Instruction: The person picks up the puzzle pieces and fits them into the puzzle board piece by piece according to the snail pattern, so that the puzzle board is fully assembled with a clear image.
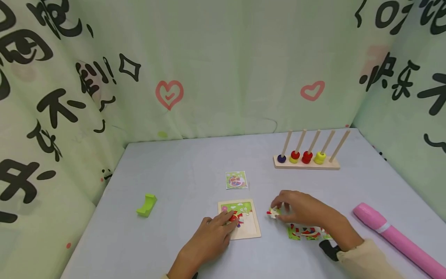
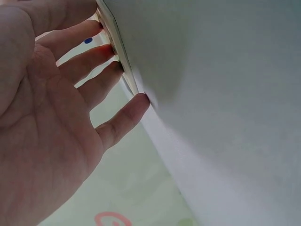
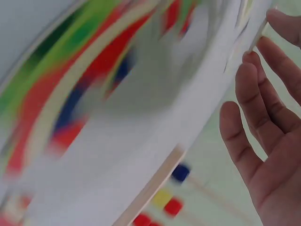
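Observation:
In the head view a wooden puzzle board (image 1: 248, 229) lies on the table, its upper part filled with green and red picture pieces. My left hand (image 1: 211, 238) rests on its left side, fingertips on the pieces. In the left wrist view the fingers (image 2: 124, 120) are nearly straight and spread along the board's edge. Right of the board my right hand (image 1: 308, 209) pinches a small puzzle piece (image 1: 273, 212) between thumb and fingers. Several loose puzzle pieces (image 1: 294, 233) lie beneath the right forearm, which hides part of them; they look blurred in the right wrist view.
Behind the board lies a small picture card (image 1: 236, 180). A wooden peg rack with coloured beads (image 1: 306, 165) stands at the back right. A pink tube-like object (image 1: 400, 234) lies at the right, a green curved block (image 1: 147, 205) at the left. Cloth walls (image 1: 223, 77) enclose the table.

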The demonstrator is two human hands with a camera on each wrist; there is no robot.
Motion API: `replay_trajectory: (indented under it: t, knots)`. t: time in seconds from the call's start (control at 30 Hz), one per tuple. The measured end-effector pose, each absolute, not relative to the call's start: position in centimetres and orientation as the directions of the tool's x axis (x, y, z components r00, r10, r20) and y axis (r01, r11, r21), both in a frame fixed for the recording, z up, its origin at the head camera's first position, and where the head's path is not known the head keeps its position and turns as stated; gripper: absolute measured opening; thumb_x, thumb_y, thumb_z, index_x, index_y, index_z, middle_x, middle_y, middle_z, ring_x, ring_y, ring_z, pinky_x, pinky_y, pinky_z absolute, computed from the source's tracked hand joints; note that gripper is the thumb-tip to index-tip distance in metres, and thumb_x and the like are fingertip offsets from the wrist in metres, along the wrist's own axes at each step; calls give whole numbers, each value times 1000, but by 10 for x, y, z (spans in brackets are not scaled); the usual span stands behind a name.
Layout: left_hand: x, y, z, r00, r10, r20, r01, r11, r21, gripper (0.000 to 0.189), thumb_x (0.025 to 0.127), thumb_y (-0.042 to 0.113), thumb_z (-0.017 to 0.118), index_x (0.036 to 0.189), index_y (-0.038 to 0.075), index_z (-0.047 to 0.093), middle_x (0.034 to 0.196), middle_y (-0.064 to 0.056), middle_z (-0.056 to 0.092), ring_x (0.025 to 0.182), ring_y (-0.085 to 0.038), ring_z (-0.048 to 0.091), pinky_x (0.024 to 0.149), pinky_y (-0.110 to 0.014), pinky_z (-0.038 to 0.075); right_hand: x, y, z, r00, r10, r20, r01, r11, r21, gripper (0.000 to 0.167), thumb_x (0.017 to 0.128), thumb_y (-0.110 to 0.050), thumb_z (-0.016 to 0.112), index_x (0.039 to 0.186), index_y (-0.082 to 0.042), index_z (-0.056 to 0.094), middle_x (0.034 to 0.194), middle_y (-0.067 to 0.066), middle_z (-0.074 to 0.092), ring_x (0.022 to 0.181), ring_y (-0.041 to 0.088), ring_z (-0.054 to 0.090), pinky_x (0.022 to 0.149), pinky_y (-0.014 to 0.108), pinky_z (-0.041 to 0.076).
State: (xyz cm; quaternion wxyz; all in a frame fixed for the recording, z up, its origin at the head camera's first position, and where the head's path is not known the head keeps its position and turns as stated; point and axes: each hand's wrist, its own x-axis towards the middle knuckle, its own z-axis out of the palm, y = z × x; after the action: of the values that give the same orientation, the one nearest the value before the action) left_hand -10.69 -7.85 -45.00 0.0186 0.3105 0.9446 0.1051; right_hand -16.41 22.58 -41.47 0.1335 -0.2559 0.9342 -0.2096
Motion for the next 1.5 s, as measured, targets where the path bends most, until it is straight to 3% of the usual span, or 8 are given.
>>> replay_trajectory:
  t: [0.2, 0.37, 0.87, 1.17, 1.5]
  knots:
    - [-108, -78, -452, -806, 591, 42, 586, 785, 198, 42, 97, 18, 70, 139, 18, 66, 149, -3, 55, 139, -22, 50, 95, -44, 46, -172, 180, -422, -742, -669, -36, -600, 687, -411, 21, 86, -19, 83, 106, -16, 77, 93, -12, 60, 75, 3, 51, 66, 25, 48]
    - [-109, -76, -452, -810, 586, 16, 576, 791, 205, 42, 97, 18, 69, 139, 18, 66, 151, -2, 54, 140, -22, 48, 96, -44, 46, -175, 166, -428, -711, -703, -23, -645, 665, -378, 22, 85, -20, 85, 105, -14, 80, 94, -9, 63, 78, 4, 55, 71, 27, 51]
    - [-110, -75, -449, -811, 586, 6, 576, 796, 184, 40, 98, 19, 68, 137, 17, 68, 150, -5, 54, 140, -25, 48, 97, -47, 47, -171, 154, -434, -746, -666, -16, -628, 712, -315, 26, 82, -24, 89, 105, -13, 81, 96, -7, 68, 80, 6, 59, 79, 34, 55]
    - [-109, -73, -449, -810, 584, 51, 583, 791, 187, 49, 93, 15, 72, 140, 18, 62, 144, -2, 55, 134, -21, 50, 92, -46, 47, -170, 153, -430, -729, -685, -3, -653, 696, -299, 25, 82, -23, 89, 103, -12, 82, 92, -8, 68, 77, 4, 58, 76, 33, 55]
    - [-107, -70, -451, -819, 571, 61, 574, 810, 121, 48, 96, 20, 69, 143, 22, 62, 144, -3, 54, 132, -21, 51, 92, -45, 47, -169, 151, -429, -720, -694, 3, -670, 694, -265, 25, 82, -22, 89, 104, -12, 82, 93, -4, 69, 77, 6, 58, 76, 32, 55]
